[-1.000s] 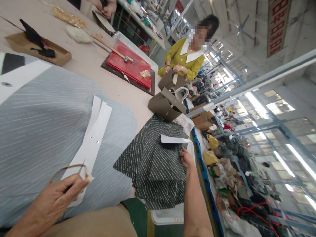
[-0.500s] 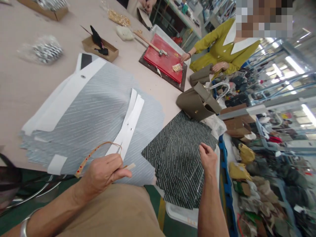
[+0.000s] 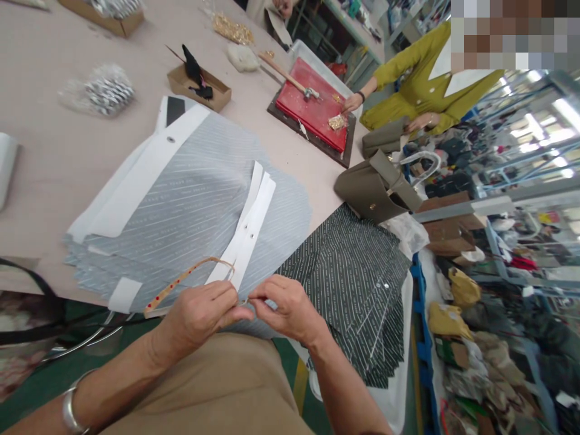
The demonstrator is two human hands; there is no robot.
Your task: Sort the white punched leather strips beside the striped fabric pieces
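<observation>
In front of my waist, my left hand (image 3: 202, 311) is closed on a thin tan strip with red dots (image 3: 176, 280), which loops out above the knuckles. The fingers of my right hand (image 3: 290, 308) are pinched against the strip's short end, right beside my left fingertips; the fingers mostly cover that end. Beneath and beyond both hands lies a fanned stack of pale grey striped sheets (image 3: 181, 199). White bands with metal eyelets (image 3: 256, 220) lie across it. To the right is a pile of black sheets with white stripes (image 3: 348, 272).
Olive handbags (image 3: 376, 187) stand beyond the black sheets. Across the table, a co-worker's hand (image 3: 351, 104) touches a red block (image 3: 301, 90) with a hammer (image 3: 290, 78) on it. An open carton (image 3: 220, 96) and a bag of silver parts (image 3: 109, 90) sit farther left.
My right hand has moved left from over the black sheets to meet my left hand, its fingers now at the strip's end. The whole view has shifted slightly.
</observation>
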